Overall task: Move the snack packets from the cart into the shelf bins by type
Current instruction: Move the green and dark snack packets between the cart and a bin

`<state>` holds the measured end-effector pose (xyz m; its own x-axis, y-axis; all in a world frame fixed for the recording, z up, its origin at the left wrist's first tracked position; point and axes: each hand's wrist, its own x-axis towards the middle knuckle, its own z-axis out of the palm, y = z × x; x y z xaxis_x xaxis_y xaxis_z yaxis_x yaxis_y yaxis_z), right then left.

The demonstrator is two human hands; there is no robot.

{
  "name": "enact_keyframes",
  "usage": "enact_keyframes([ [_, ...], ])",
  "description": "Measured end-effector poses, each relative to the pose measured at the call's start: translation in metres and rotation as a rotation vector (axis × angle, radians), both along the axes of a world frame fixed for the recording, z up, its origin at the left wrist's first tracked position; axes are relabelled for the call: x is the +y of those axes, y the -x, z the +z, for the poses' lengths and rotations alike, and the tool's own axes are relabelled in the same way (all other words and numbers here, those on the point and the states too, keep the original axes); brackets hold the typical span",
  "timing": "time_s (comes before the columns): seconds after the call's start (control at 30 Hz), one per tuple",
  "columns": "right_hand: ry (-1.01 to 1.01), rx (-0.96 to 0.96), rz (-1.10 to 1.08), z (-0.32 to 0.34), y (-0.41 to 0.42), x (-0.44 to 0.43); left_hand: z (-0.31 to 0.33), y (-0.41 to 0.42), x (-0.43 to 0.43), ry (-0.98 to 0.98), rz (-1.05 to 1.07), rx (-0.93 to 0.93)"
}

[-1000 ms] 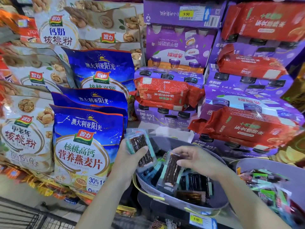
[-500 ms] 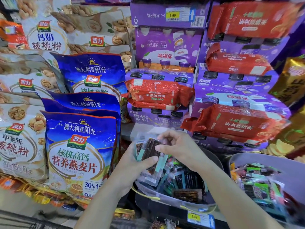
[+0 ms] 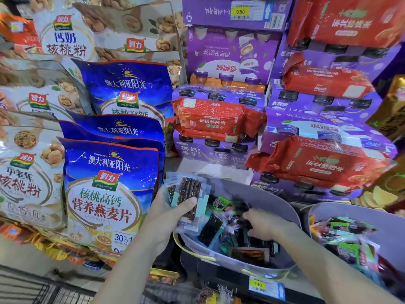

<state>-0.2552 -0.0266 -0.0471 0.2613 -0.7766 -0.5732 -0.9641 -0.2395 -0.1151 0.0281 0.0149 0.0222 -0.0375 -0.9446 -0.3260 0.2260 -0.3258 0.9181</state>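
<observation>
Head view: left hand (image 3: 168, 216) grips a fanned stack of snack packets (image 3: 189, 198) just above the near-left rim of the grey shelf bin (image 3: 269, 194), thumb clamped across the front. I judge this keeps one type gathered while the other hand sorts. Right hand (image 3: 266, 226) is down among the loose packets (image 3: 211, 230) in that bin, fingers curled and buried, so I cannot tell whether it holds one. The packets are small clear sachets, teal-edged, with dark strips inside.

Head camera looks down, near the bin (image 3: 266, 195).
</observation>
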Motion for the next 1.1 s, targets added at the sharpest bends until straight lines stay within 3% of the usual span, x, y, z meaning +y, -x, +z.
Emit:
enact_keyframes([
  [0.17, 0.031, 0.05, 0.051, -0.008, 0.0, -0.002, -0.002, 0.0, 0.0, -0.003, -0.001, -0.007],
  [0.47, 0.081, -0.161, 0.043, 0.001, 0.0, 0.002, 0.003, 0.001, 0.002, -0.019, -0.007, -0.042],
  [0.8, 0.132, -0.337, -0.26, 0.015, -0.005, 0.014, 0.008, 0.003, 0.004, -0.021, 0.001, -0.05],
  [1.0, 0.215, 0.004, -0.193, 0.01, -0.009, 0.024, 0.003, 0.001, 0.001, -0.021, -0.002, -0.121],
  [1.1, 0.246, 0.04, -0.185, 0.007, -0.01, 0.023, 0.002, 0.001, 0.001, -0.021, -0.009, -0.114],
])
